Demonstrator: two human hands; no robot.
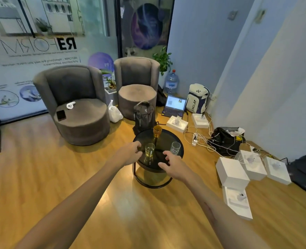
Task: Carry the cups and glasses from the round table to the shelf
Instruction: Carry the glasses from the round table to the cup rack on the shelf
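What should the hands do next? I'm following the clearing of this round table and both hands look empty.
Probably close the left hand round the green glass, which stands right beside its fingers, while the right hand reaches on to the clear glass. Neither hand holds anything yet, and three glasses, counting the amber glass at the far edge, stand on the round table.

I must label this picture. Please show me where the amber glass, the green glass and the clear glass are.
amber glass (157, 131), head view, on its side wall.
green glass (149, 150), head view, on its side wall.
clear glass (175, 147), head view, on its side wall.
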